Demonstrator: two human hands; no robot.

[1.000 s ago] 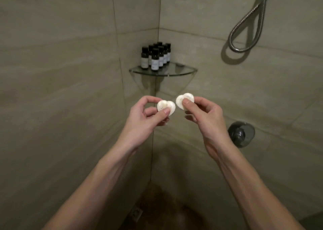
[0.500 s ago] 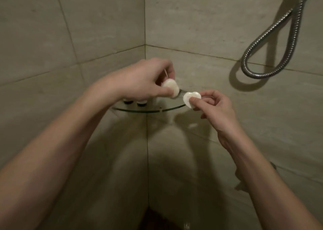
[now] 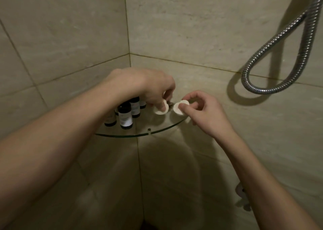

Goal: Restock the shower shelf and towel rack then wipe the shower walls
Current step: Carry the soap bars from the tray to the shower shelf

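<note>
A glass corner shelf (image 3: 139,134) is fixed where two beige tiled walls meet. Several small dark bottles (image 3: 125,116) with white labels stand on its left part. My left hand (image 3: 152,88) reaches over the bottles and pinches round white soaps (image 3: 160,111) down at the shelf's glass. Just to the right, my right hand (image 3: 204,112) pinches more round white soaps (image 3: 179,108) at the shelf's right side. Whether either soap rests on the glass I cannot tell.
A coiled metal shower hose (image 3: 272,55) hangs in a loop on the right wall. A shower valve knob (image 3: 239,191) shows partly behind my right forearm. Both walls are large beige tiles (image 3: 70,28).
Both hands have lowered the soaps onto the shelf area. The view has tilted down, so the bottles show again beside my left hand.
</note>
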